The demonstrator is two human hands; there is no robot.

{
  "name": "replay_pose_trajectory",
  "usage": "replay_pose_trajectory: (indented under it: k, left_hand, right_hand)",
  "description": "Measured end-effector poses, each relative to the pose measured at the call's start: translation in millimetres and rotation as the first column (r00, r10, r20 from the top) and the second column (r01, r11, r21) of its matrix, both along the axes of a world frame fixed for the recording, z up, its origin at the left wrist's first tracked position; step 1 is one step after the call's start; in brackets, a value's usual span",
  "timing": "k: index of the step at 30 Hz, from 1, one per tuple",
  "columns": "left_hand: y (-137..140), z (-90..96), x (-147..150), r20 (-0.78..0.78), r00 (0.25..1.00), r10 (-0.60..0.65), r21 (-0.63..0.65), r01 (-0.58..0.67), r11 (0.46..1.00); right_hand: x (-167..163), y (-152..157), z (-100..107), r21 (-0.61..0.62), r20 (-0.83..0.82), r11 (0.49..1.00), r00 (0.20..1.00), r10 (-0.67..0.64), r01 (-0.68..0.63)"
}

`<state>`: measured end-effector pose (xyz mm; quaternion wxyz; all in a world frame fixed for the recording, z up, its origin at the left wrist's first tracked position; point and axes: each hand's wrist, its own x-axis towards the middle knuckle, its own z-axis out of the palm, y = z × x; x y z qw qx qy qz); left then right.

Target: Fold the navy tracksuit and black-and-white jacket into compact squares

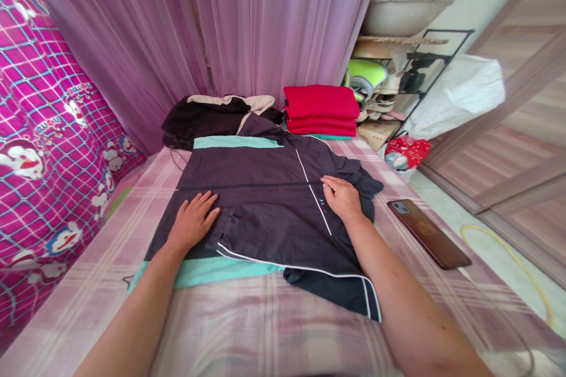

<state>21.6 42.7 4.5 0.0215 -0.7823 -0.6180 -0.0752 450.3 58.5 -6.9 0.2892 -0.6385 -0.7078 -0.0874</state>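
Mid-frame, the left hand [194,221] lies on a dark jacket [247,174], fingers apart; the right hand [344,195] touches it, fingers together, grip unclear. Phone [428,234] right; red stack [321,109] upper centre.

Here the jacket [247,168] lies across the cloth [230,330], left hand [194,221] and right hand [344,197] on it; phone [428,235] to its right, folded stack [321,109] at the far edge, another garment [207,121] left of that, curtain [265,23] behind.

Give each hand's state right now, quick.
Left hand: open, resting on the dark jacket.
Right hand: partly curled on the jacket; whether gripping can't be told.
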Motion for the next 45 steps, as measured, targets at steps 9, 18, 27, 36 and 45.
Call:
replay_pose_trajectory:
  k: [9,18,27,36,45]
  left_hand:
    - [1,-0.1,-1,-0.011,1.0,0.006,-0.002,-0.006,1.0]
    - [1,-0.5,-1,-0.005,1.0,0.005,0.0,-0.005,1.0]
    - [1,0.8,-2,-0.023,1.0,0.013,-0.008,-0.013,1.0]
    - [4,-3.1,-7,-0.011,1.0,-0.007,0.019,0.007,1.0]
    - [6,-3.3,-9,-0.013,1.0,-0.024,0.019,0.025,1.0]
  right_hand:
    - [69,-12,0,0.011,-0.116,0.902,0.897,-0.427,0.431]
    - [76,-1,-10,-0.091,-0.011,0.844,0.847,-0.532,0.529]
    - [96,11,9,-0.254,-0.054,0.85,0.871,-0.488,0.461]
    - [99,10,13,-0.165,-0.174,0.876,0.861,-0.478,0.453]
    - [94,2,21,-0.251,-0.05,0.791,0.808,-0.587,0.558]
